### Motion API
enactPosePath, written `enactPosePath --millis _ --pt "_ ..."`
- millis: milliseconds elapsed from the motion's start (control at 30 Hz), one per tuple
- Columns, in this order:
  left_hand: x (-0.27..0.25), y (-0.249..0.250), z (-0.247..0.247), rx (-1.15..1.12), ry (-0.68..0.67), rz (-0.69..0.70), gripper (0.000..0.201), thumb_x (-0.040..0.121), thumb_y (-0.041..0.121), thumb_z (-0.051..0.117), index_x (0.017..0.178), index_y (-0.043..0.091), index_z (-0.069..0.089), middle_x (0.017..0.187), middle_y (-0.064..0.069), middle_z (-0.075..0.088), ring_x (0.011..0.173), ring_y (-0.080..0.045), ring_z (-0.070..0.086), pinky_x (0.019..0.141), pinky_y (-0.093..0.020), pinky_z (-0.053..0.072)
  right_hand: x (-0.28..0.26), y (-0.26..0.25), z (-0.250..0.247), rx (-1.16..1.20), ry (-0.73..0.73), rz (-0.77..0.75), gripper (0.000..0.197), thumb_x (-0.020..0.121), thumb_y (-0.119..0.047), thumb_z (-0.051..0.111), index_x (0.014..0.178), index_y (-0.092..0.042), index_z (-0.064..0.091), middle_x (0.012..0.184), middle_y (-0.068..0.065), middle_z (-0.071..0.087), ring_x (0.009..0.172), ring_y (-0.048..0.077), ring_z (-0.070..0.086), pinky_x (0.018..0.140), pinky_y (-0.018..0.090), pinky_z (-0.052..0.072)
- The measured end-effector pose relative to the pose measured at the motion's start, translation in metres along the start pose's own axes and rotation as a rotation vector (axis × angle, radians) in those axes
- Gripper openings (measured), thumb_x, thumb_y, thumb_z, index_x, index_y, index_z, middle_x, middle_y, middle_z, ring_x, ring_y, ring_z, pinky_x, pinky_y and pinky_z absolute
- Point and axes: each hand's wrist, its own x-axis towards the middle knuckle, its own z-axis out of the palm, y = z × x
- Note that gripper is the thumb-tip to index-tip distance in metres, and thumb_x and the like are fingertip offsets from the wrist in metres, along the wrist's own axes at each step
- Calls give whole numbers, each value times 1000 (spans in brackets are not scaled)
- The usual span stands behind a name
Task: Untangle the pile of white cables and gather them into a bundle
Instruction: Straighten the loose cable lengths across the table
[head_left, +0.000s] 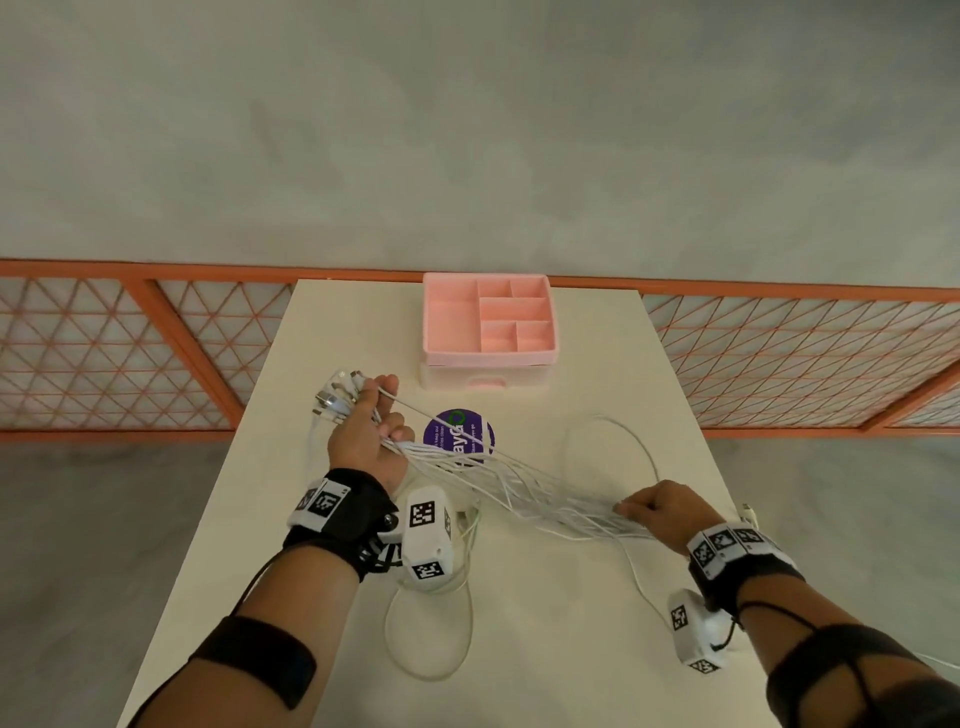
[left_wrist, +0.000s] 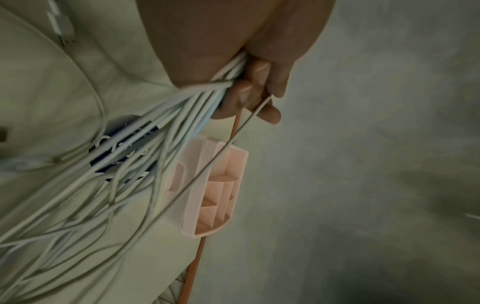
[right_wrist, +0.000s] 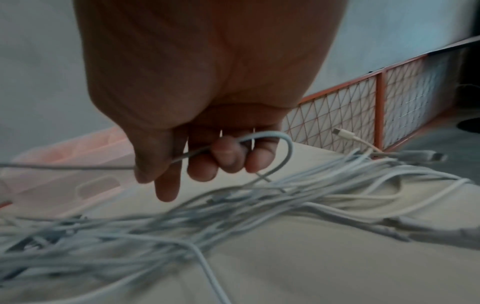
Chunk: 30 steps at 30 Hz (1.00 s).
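Several white cables (head_left: 519, 488) stretch across the cream table (head_left: 571, 649) between my two hands. My left hand (head_left: 371, 431) is raised at the left and grips the bunch near its plug ends (head_left: 335, 397), which fan out beyond the fist. In the left wrist view its curled fingers (left_wrist: 249, 92) close round the cables (left_wrist: 161, 144). My right hand (head_left: 662, 512) is lower, near the right edge, and pinches one cable (right_wrist: 233, 144) looped over its fingers (right_wrist: 226, 156). The rest of the strands (right_wrist: 233, 209) lie loose on the table under it.
A pink divided organiser (head_left: 488, 325) with a drawer stands at the table's far end. A round purple sticker (head_left: 457, 434) lies under the cables. Loose cable loops (head_left: 431, 634) trail towards the near edge. An orange mesh fence (head_left: 130, 353) runs behind the table.
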Motion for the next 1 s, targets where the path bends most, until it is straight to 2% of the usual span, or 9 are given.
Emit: enactPosePath --millis 67,133,233,333,433,533,700,867,1000 --pt "-1 1 0 -13 6 6 16 103 27 51 92 20 61 86 7 73 35 -3 32 36 -16 31 -3 7 -1 -47 -25 80 22 96 -40 59 81 -30 72 54 -11 56 54 5 54 56 18 42" --pt "-7 -2 1 28 20 11 17 102 24 52 90 19 63 84 6 73 35 -3 32 36 -16 30 2 9 0 -107 -35 169 27 94 -39 60 83 -20 75 61 -3 62 60 12 59 64 24 48" --pt "-17 -12 5 178 27 28 14 100 17 57 89 14 66 80 2 71 38 -5 32 36 -17 29 9 -8 -4 -263 -112 224 24 89 -27 57 102 -15 74 103 4 72 95 21 67 88 30 53" --pt "-25 -22 5 370 -2 46 11 96 13 62 88 9 68 77 -3 72 40 -6 33 37 -18 28 9 -54 -18 -191 -115 62 34 90 -6 50 119 -12 66 131 6 59 122 24 55 103 29 42" --pt "-32 -36 2 548 -58 59 11 94 14 66 92 5 70 80 -6 74 43 -8 31 40 -21 27 8 -104 -23 213 69 -156 22 94 -6 54 108 -6 70 115 8 69 105 21 63 90 23 44" --pt "-41 -47 -2 662 -136 61 15 91 16 69 91 1 70 78 -9 74 43 -9 30 44 -21 26 4 -160 -14 533 -51 -203 39 103 -29 47 104 4 69 95 14 72 76 22 67 60 16 47" --pt "-52 -50 -11 784 -273 30 21 92 15 68 102 -4 70 85 -18 75 41 -12 31 40 -21 29 12 -198 14 779 -107 -196 40 97 -33 55 91 4 69 75 18 64 68 27 59 74 42 52" --pt "-47 -46 -27 615 -99 4 27 92 18 69 105 -6 67 97 -20 76 38 -8 29 40 -20 30 14 -197 15 1018 5 -185 24 100 -9 48 90 2 67 66 11 54 57 22 55 61 34 52" --pt "-35 -40 -26 418 26 -65 18 97 22 63 97 4 66 100 -17 76 37 -7 31 38 -19 31 10 -193 16 730 -50 -253 27 96 -10 48 77 -6 67 54 6 42 42 17 41 50 29 46"
